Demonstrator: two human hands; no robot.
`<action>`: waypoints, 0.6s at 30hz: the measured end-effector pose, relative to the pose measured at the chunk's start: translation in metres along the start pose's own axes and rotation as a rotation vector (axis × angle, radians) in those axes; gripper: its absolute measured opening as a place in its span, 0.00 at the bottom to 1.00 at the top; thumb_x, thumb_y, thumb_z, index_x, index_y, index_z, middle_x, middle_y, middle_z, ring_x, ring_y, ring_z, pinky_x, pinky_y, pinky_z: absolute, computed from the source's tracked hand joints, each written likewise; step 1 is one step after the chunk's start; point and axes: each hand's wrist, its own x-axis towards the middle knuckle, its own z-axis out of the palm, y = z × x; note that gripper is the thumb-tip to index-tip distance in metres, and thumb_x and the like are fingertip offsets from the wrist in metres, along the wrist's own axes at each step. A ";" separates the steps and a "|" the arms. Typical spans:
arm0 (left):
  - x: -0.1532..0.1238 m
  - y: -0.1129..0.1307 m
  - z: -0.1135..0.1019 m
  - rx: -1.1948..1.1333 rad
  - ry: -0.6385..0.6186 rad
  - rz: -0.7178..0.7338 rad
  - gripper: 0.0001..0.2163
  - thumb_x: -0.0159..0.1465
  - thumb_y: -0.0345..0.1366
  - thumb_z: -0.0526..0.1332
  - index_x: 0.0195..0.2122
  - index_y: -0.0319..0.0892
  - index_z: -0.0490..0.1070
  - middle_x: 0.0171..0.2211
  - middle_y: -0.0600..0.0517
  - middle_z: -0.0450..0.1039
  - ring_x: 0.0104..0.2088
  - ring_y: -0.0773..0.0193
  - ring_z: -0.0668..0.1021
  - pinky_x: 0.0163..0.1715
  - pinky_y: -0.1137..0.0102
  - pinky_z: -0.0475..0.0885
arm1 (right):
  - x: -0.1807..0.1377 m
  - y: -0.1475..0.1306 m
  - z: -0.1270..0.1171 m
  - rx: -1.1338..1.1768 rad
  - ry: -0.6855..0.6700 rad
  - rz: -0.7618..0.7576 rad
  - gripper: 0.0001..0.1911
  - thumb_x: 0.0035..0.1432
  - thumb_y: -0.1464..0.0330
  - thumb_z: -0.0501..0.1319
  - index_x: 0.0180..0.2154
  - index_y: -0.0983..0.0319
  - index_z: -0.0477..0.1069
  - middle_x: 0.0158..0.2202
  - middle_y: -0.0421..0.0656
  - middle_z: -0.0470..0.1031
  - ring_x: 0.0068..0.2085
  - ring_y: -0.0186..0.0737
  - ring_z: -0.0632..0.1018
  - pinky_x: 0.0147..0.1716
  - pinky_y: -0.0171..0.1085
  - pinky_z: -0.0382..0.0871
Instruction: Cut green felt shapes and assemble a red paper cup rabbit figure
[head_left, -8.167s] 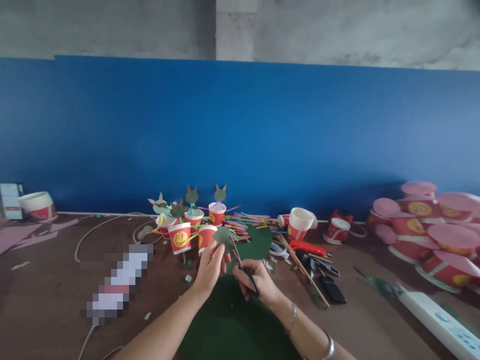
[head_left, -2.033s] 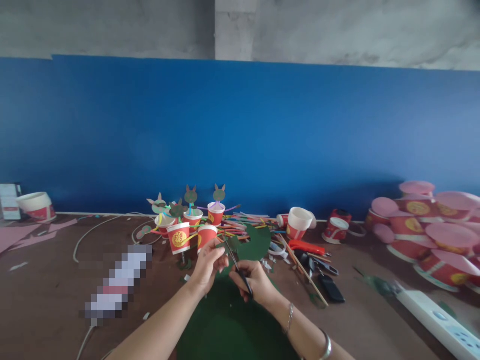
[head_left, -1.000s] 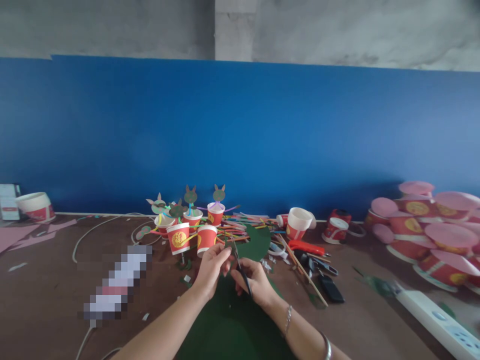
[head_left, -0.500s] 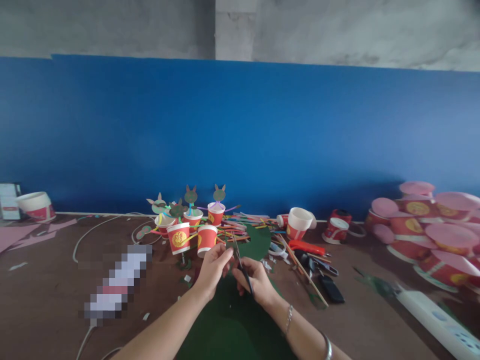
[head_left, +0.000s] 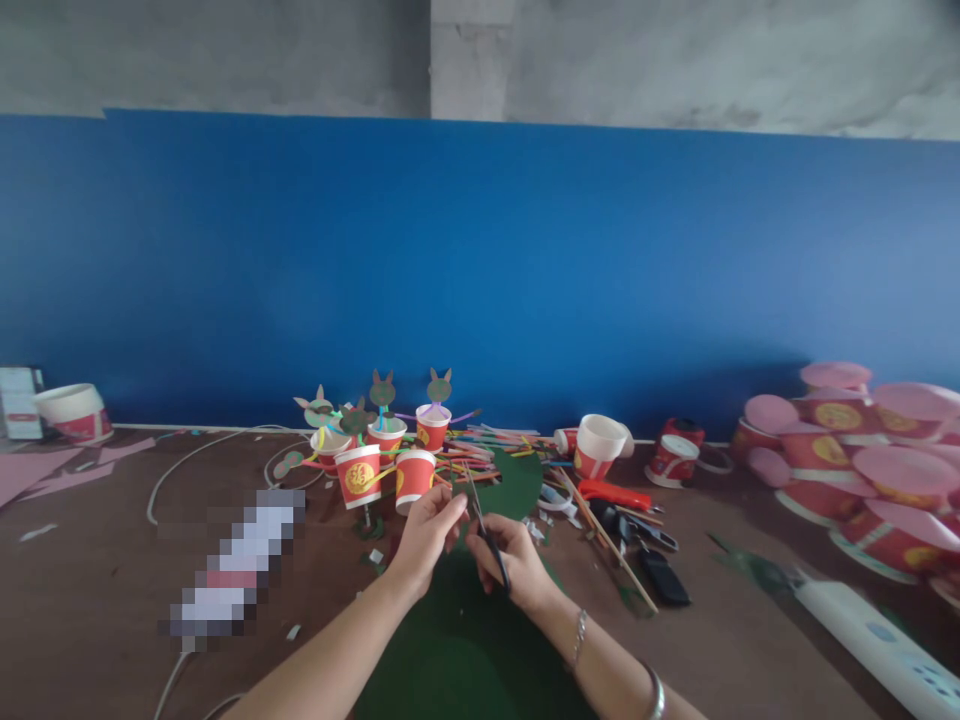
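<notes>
Black-handled scissors are gripped in my right hand, their thin blades pointing up and away from me. My left hand is closed in a pinch just left of the blades. A small dark green scrap, which looks like paper, seems to stick up from its fingertips, though the fingers mostly hide it. Beneath both hands lies a large dark green sheet. Just beyond my left hand stands a red and white paper cup.
Several paper cups with animal-head cutouts stand behind, beside loose coloured sticks. An orange-red tool and a black object lie right. Pink-topped cups are piled far right, near a white power strip. Pink paper lies left.
Both hands stay in nearly the same place. The scissors and my right fingers have shifted slightly, and a green scrap shows more clearly above my left fingertips.
</notes>
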 end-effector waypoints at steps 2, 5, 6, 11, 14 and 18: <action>0.000 0.001 0.000 -0.005 0.008 -0.007 0.14 0.53 0.44 0.62 0.22 0.40 0.61 0.19 0.57 0.65 0.16 0.74 0.62 0.15 0.78 0.55 | 0.000 -0.002 0.000 -0.008 0.002 -0.001 0.13 0.46 0.60 0.63 0.25 0.64 0.66 0.11 0.32 0.61 0.11 0.26 0.62 0.10 0.26 0.56; 0.000 0.002 0.000 -0.006 0.014 -0.008 0.14 0.52 0.44 0.63 0.22 0.40 0.62 0.18 0.58 0.64 0.17 0.74 0.62 0.15 0.78 0.55 | 0.000 -0.003 0.001 -0.017 0.005 0.012 0.14 0.46 0.60 0.63 0.25 0.64 0.66 0.11 0.32 0.61 0.11 0.26 0.62 0.09 0.26 0.55; 0.000 0.002 0.000 -0.004 0.015 -0.004 0.14 0.52 0.44 0.63 0.21 0.40 0.62 0.18 0.58 0.63 0.17 0.74 0.62 0.15 0.78 0.55 | 0.000 -0.003 0.000 -0.017 0.003 0.015 0.14 0.46 0.60 0.63 0.25 0.64 0.66 0.10 0.32 0.61 0.11 0.26 0.62 0.09 0.26 0.55; 0.000 0.000 -0.001 0.010 0.023 0.011 0.14 0.54 0.44 0.62 0.22 0.39 0.65 0.16 0.58 0.61 0.16 0.74 0.61 0.14 0.78 0.54 | 0.001 0.001 -0.001 -0.016 0.004 0.007 0.13 0.47 0.61 0.62 0.25 0.64 0.66 0.11 0.32 0.61 0.11 0.26 0.62 0.09 0.26 0.55; 0.001 -0.001 -0.002 0.015 0.010 0.021 0.14 0.55 0.45 0.61 0.23 0.39 0.65 0.16 0.58 0.61 0.16 0.74 0.61 0.14 0.78 0.54 | 0.001 0.001 0.000 -0.010 0.000 0.022 0.14 0.46 0.60 0.63 0.25 0.64 0.66 0.11 0.32 0.62 0.11 0.26 0.62 0.10 0.26 0.56; 0.001 -0.001 -0.002 0.025 -0.025 0.008 0.14 0.53 0.45 0.61 0.23 0.39 0.64 0.17 0.58 0.63 0.16 0.74 0.61 0.15 0.78 0.55 | 0.000 -0.001 0.000 0.021 -0.004 0.032 0.16 0.44 0.58 0.64 0.27 0.64 0.66 0.12 0.33 0.64 0.13 0.28 0.65 0.11 0.27 0.58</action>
